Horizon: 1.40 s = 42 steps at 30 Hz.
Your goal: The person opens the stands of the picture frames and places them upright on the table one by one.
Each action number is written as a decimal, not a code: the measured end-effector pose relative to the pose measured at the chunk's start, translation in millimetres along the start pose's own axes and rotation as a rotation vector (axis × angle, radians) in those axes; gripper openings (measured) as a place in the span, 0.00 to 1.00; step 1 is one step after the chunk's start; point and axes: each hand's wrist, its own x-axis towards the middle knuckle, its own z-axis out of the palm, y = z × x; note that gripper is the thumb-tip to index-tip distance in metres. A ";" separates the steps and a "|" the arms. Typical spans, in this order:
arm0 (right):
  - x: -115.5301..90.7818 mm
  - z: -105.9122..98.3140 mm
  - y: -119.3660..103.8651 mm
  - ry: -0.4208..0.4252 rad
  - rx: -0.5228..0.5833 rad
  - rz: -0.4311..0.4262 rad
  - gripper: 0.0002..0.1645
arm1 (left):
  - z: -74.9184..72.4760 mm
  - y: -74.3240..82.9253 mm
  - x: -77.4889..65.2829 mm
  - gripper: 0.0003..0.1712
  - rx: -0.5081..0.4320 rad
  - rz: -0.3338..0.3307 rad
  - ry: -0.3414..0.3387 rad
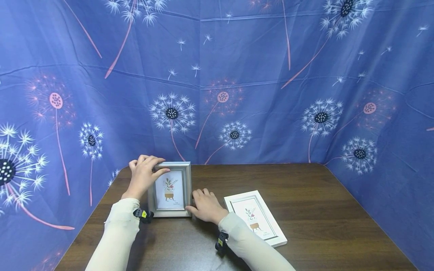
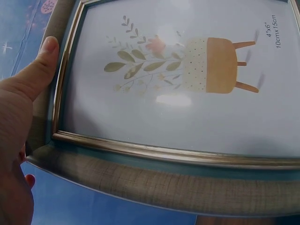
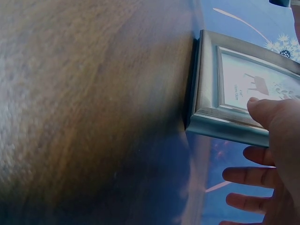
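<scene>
Cloth (image 1: 112,94) with puffy flowers hangs past the left edge of the brown table (image 1: 315,222). Next, the left hand (image 1: 141,176) pinches the top left corner of the upright silver frame (image 1: 169,194), thumb in front. At its lower right side, the right hand (image 1: 207,207) touches it with the thumb, fingers spread and nearly straight. Farther right, a white frame (image 1: 254,216) lies flat, and lots of table reaches from it to the right edge.
</scene>
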 end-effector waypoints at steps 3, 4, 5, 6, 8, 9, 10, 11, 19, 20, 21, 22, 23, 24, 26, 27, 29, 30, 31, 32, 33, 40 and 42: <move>-0.5 0.9 1.1 0.001 -0.004 0.001 0.27 | 0.4 1.9 0.5 0.24 0.000 0.005 0.004; -0.6 0.7 1.6 0.000 -0.004 0.002 0.27 | 0.5 2.7 0.7 0.24 0.000 0.006 0.004; -0.7 0.3 2.1 -0.002 -0.002 0.004 0.28 | 0.6 3.3 0.9 0.24 0.001 0.006 0.003; -0.9 0.1 2.7 -0.005 -0.002 0.005 0.28 | 0.7 3.9 1.0 0.24 0.000 0.005 0.001; -1.6 -1.7 3.8 -0.003 0.003 0.008 0.27 | 1.2 5.3 1.3 0.25 0.000 0.005 -0.005; -2.0 -2.5 4.6 0.002 0.006 0.008 0.27 | 1.4 6.0 1.4 0.25 0.001 0.005 -0.008; -2.6 -3.7 5.3 0.002 0.008 0.009 0.26 | 1.8 6.7 1.6 0.26 0.002 0.007 -0.010; -3.0 -4.5 6.2 0.007 0.009 0.008 0.26 | 2.2 7.4 1.7 0.26 0.002 0.009 -0.012; -7.2 -7.1 16.3 0.030 -0.013 0.014 0.26 | 5.5 13.2 2.4 0.26 0.010 0.040 -0.008; -8.0 -7.8 17.7 0.037 -0.020 0.013 0.26 | 5.7 14.1 2.5 0.27 0.007 0.044 -0.010; -8.7 -8.6 19.2 0.041 -0.027 0.012 0.26 | 6.0 15.0 2.7 0.27 0.005 0.050 -0.013; -9.7 -9.6 20.7 0.044 -0.035 0.011 0.27 | 6.3 15.9 3.0 0.27 0.002 0.057 -0.013; -10.7 -10.6 22.1 0.049 -0.040 0.009 0.27 | 6.5 16.8 3.3 0.28 0.002 0.064 -0.013; -11.6 -11.4 23.7 0.053 -0.045 0.007 0.27 | 6.8 17.6 3.8 0.28 0.002 0.073 -0.012; -13.4 -13.4 26.9 0.056 -0.056 0.003 0.26 | 7.1 19.3 4.9 0.28 0.003 0.086 -0.011; -14.2 -14.4 28.5 0.057 -0.061 0.002 0.26 | 7.1 20.3 5.5 0.28 0.003 0.092 -0.011; -15.9 -16.3 31.3 0.064 -0.074 -0.004 0.26 | 6.8 22.7 6.1 0.29 0.007 0.099 -0.013; -16.6 -17.1 32.7 0.066 -0.080 -0.006 0.25 | 6.5 24.1 6.3 0.29 0.009 0.101 -0.016; -17.3 -18.0 34.1 0.069 -0.089 -0.009 0.25 | 6.2 25.4 6.3 0.30 0.009 0.102 -0.021; -18.0 -19.0 35.4 0.072 -0.095 -0.011 0.25 | 5.9 26.8 6.4 0.30 0.008 0.104 -0.023; -18.7 -19.6 36.7 0.075 -0.100 -0.012 0.25 | 5.7 28.2 6.5 0.31 0.007 0.108 -0.024; -25.5 -23.4 47.0 0.085 -0.120 -0.019 0.23 | 4.4 39.4 10.2 0.31 0.004 0.152 -0.010; -28.1 -24.0 50.7 0.087 -0.128 -0.020 0.23 | 3.7 42.9 11.9 0.32 0.009 0.163 -0.012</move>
